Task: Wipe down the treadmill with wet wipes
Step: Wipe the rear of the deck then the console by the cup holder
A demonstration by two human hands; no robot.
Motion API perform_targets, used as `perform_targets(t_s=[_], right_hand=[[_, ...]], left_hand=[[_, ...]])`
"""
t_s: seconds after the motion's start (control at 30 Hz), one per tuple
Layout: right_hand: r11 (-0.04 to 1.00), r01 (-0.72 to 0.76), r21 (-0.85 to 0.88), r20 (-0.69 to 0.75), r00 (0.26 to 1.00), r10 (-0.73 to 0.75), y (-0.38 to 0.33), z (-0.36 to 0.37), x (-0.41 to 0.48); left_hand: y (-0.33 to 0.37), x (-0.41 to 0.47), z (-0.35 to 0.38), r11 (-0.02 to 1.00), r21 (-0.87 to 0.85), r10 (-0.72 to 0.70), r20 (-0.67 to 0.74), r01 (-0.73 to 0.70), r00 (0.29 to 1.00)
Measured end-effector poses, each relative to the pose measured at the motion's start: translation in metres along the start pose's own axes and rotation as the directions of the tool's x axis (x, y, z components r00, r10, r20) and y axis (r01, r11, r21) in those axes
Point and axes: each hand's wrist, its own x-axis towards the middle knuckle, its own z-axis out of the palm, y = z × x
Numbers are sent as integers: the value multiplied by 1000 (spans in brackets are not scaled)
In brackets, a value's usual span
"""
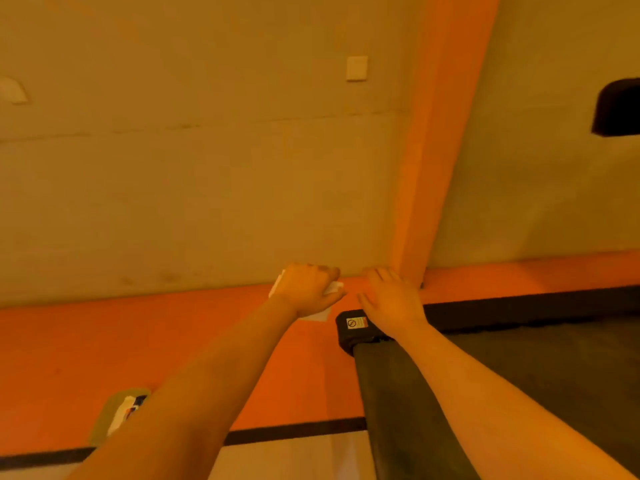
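Note:
The treadmill's dark belt [398,403] runs from the lower right up to a black end cap [349,336] with a small warning sticker. My left hand [306,289] grips a crumpled white wet wipe [334,288], held in the air just left of the end cap. My right hand [391,299] reaches out beside it, fingers straight and spread, above the end cap; whether it touches the cap I cannot tell. Both bare forearms stretch up from the bottom of the view.
An orange floor strip [138,341] and a beige wall with an orange pillar [440,168] lie ahead. A wet wipe pack [119,414] lies on the floor at the lower left. A black object [616,107] juts in at the right edge.

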Motion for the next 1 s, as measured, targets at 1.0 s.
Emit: perform_targets(t_s=[1.0], right_hand=[[504, -469, 725, -347, 384, 856, 147, -76, 137]], left_hand=[[43, 374, -29, 62, -956, 682, -168, -286, 712]])
